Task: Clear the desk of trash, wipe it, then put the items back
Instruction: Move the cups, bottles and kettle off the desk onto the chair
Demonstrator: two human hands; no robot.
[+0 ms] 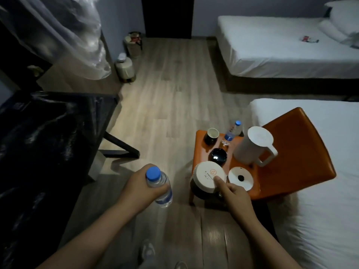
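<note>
My left hand [140,186] grips a clear water bottle [160,188] with a blue cap, held above the floor between the desk and the chair. My right hand [234,194] holds a dark mug with a white paper lid [208,175] at the front edge of the orange chair [295,152], thumb on the lid. On the chair seat stand a white kettle [253,146], its round white base [240,178], a black bowl [217,156], a dark cup [211,135] and a second water bottle [232,133]. The black glossy desk [44,136] is at the left.
Two beds with white sheets, one at the right [320,181] and one at the back right [281,45]. A clear plastic bag [77,35] hangs at the upper left. A small bin [125,68] and a basket with trash [134,44] stand on the wooden floor by the wall.
</note>
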